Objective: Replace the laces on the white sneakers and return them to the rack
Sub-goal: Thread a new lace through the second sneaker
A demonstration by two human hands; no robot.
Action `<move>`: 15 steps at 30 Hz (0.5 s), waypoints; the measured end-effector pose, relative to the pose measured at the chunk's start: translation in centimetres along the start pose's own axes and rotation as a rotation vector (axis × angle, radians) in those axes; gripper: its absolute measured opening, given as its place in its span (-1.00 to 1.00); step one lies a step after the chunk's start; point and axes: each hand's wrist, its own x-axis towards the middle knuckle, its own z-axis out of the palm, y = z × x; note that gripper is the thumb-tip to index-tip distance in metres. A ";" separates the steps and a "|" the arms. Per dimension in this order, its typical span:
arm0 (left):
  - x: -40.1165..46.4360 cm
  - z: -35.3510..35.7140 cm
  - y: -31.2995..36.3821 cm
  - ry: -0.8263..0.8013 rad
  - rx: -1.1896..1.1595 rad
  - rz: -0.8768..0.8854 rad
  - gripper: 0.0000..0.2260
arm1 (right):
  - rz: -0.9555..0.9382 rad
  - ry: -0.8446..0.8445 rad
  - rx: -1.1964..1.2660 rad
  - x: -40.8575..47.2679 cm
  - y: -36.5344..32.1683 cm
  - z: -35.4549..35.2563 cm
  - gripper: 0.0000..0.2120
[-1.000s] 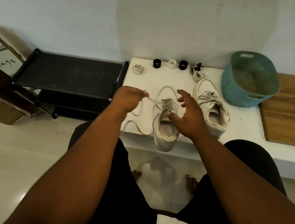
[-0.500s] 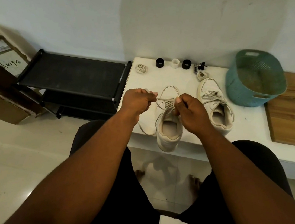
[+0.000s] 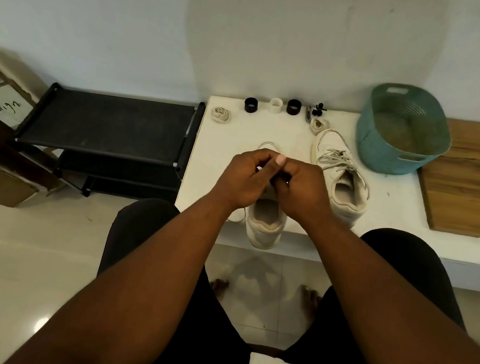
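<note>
Your left hand (image 3: 243, 182) and right hand (image 3: 298, 188) have come together over the near sneaker (image 3: 264, 223) at the white table's (image 3: 237, 139) front edge, fingers curled, apparently pinching the lace ends, though the lace itself is hidden. A moment ago they were apart, so you are likely tying the knot; the second sneaker (image 3: 341, 175) sits laced near the basket (image 3: 402, 140).

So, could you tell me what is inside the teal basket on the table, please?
The teal basket shows only its perforated inner wall and a dull brownish floor; no separate item is visible. Its near wall hides the front strip of the floor, so something small and low there cannot be ruled out.
</note>
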 end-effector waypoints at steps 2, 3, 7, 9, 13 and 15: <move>0.3 -0.6 0.0 0.027 0.059 -0.019 -0.70 | 0.053 0.083 0.091 0.2 0.4 -0.2 -0.93; 0.5 -0.9 -0.2 0.032 0.069 -0.039 -0.72 | 0.087 0.103 0.156 0.3 0.6 -0.3 -0.95; 0.5 -1.3 -1.0 -0.006 0.064 -0.161 -0.86 | 0.153 0.064 0.239 0.2 1.3 0.1 -0.95; 0.3 -1.2 -1.0 -0.012 0.057 -0.188 -0.89 | 0.171 0.047 0.239 0.1 1.6 0.2 -0.91; 0.0 -1.1 -0.8 0.017 -0.031 -0.216 -0.88 | 0.174 0.039 0.237 0.2 1.8 0.2 -0.89; 0.1 -1.0 -1.2 0.040 -0.017 -0.223 -0.89 | 0.186 0.008 0.200 0.3 2.1 -0.1 -0.89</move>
